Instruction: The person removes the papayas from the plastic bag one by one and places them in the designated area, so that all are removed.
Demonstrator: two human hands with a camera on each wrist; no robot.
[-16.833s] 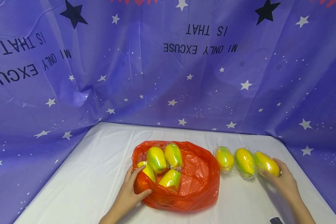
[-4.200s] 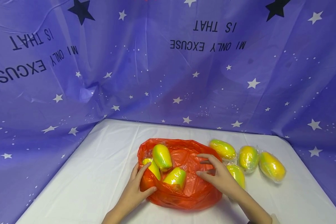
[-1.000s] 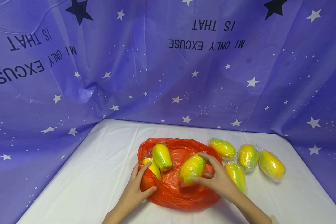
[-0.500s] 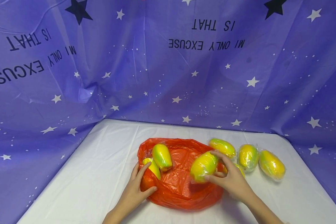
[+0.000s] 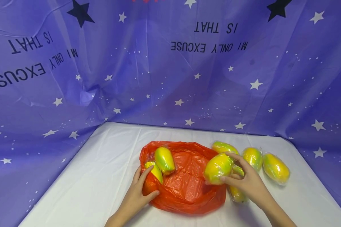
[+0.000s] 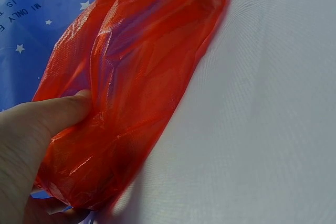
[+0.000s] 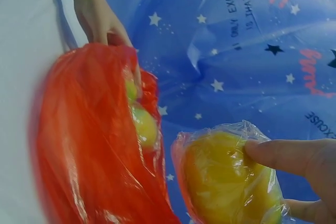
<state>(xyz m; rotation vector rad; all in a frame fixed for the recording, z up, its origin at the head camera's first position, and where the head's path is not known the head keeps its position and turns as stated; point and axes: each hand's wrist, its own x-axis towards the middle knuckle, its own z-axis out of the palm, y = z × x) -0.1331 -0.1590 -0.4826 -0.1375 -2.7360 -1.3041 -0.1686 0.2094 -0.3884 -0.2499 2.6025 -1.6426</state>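
A red plastic bag [image 5: 184,201] stands with its mouth open on the white table. My left hand [image 5: 137,190] grips its left side, fingers over the rim and thumb outside; the left wrist view shows the thumb [image 6: 68,113] against the film. Two yellow-green mangoes, the upper mango [image 5: 164,160] and the lower mango [image 5: 156,172], show inside, the lower partly hidden by the bag and fingers. Over the bag's right rim, my right hand [image 5: 251,183] holds a mango in clear wrap [image 5: 218,168] between thumb and fingers. The right wrist view shows this wrapped mango [image 7: 226,177] beside the bag.
Right of the bag lie several wrapped mangoes: a back mango [image 5: 224,147], a middle mango [image 5: 253,158], a far-right mango [image 5: 276,168], and a front mango [image 5: 238,194] partly behind my right hand. A purple star-patterned cloth [image 5: 170,78] hangs behind the table [image 5: 102,164].
Over the longer span, mangoes have left the bag and more lie on the table. Within the last second, my right hand has carried one rightward to the bag's rim; my left hand keeps its place.
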